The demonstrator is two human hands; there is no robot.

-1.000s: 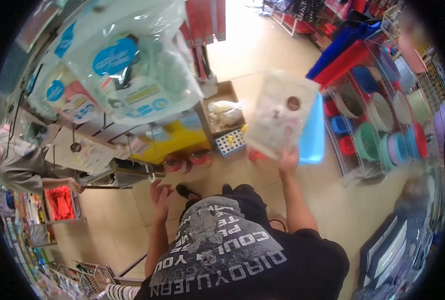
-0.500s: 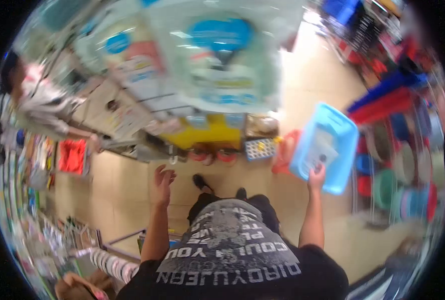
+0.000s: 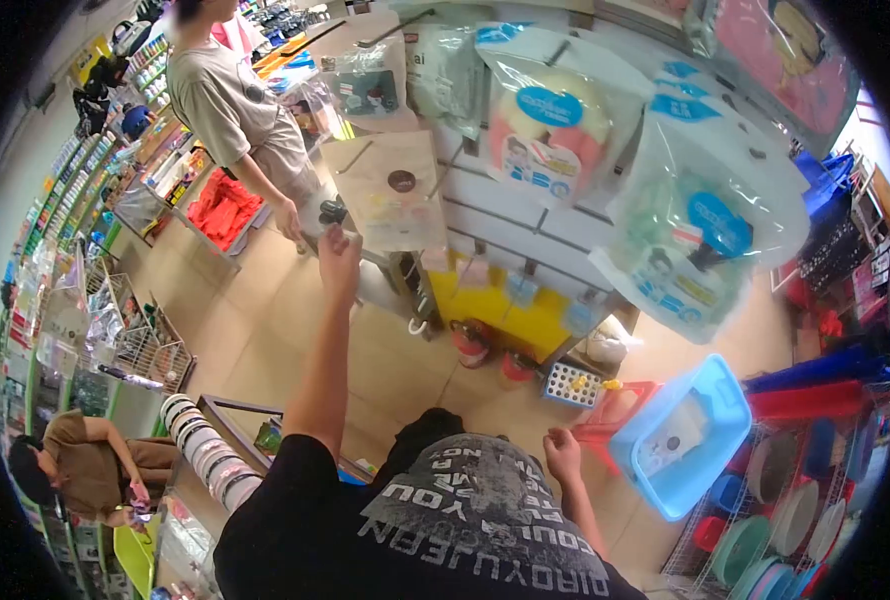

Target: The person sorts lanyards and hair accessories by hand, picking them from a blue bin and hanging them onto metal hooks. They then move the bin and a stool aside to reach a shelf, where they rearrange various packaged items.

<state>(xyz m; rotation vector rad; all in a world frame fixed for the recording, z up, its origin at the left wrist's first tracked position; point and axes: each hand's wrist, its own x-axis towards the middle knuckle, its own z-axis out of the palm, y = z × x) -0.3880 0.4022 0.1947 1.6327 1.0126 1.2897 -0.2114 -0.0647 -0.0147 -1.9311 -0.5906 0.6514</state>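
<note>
My left hand [image 3: 339,262] is raised at the centre left with its fingers closed. A small black item [image 3: 332,212] shows at its fingertips, too small to name, beside a hanging beige packet [image 3: 390,190]. My right hand [image 3: 563,456] is low at the centre right, fingers curled, with nothing visible in it. To its right, apart from it, is a tilted light blue plastic basket [image 3: 697,455]. A clear packet with a dark round mark [image 3: 673,440] lies inside the basket. A red plastic stool [image 3: 610,425] is next to the basket.
Clear bags with blue labels [image 3: 680,245] hang from a rack ahead. A person in beige [image 3: 235,105] stands at the upper left, near a bin of red goods [image 3: 223,210]. Another person in brown [image 3: 90,465] is at the lower left. Basins [image 3: 740,550] fill a wire shelf at the right.
The view has swung, and the racks show lower and farther right. My left hand has reached forward and closed. My right hand has let go of the blue basket and moved away.
</note>
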